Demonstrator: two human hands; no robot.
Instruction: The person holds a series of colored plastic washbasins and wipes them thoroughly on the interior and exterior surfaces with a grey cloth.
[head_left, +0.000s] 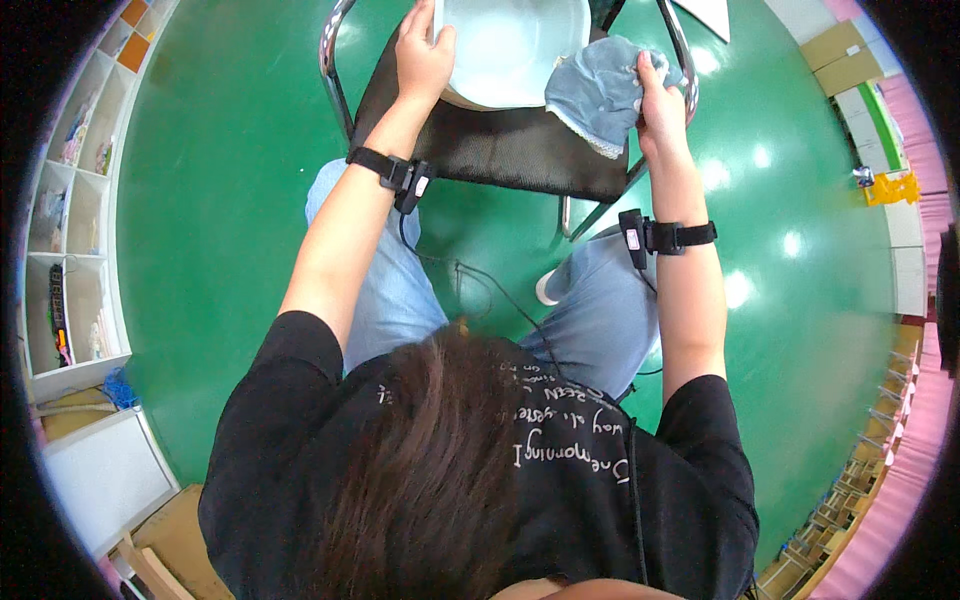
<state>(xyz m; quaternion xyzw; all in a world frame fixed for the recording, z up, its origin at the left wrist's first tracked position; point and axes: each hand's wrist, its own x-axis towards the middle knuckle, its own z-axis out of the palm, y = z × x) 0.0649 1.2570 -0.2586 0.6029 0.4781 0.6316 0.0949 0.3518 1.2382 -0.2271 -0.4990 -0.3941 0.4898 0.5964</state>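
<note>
White cubby shelves stand at left on a shiny green floor.

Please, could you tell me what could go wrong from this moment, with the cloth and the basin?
The cloth is held only by the right hand, near one edge, so it might slip down onto the chair or the floor.
The basin sits on the chair with the left hand at its left rim; an uneven pull could shift it.
The cable hangs loose between the legs and might snag.
</note>
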